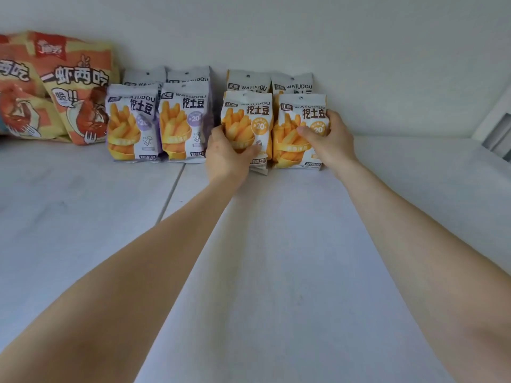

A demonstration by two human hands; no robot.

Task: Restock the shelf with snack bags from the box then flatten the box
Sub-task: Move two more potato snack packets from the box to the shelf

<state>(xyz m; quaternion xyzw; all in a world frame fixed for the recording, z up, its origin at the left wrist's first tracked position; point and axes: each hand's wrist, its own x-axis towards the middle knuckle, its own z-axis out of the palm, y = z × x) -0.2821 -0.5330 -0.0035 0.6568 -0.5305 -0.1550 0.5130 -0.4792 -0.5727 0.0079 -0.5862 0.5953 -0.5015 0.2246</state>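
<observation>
Left hand (226, 157) curls round the left orange bag (244, 120), right hand (330, 143) round the right orange bag (297, 139) beside it, both upright on the shelf (276, 244); purple bags (132, 125) stand just left of the left hand.

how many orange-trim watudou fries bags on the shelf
4: front-left bag in the left hand, front-right bag in the right hand, rear-left bag, rear-right bag behind. Others may be hidden.

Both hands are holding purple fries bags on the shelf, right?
No. In the head view the left hand and right hand hold orange fries bags on the shelf; the purple fries bags stand further left.
</observation>
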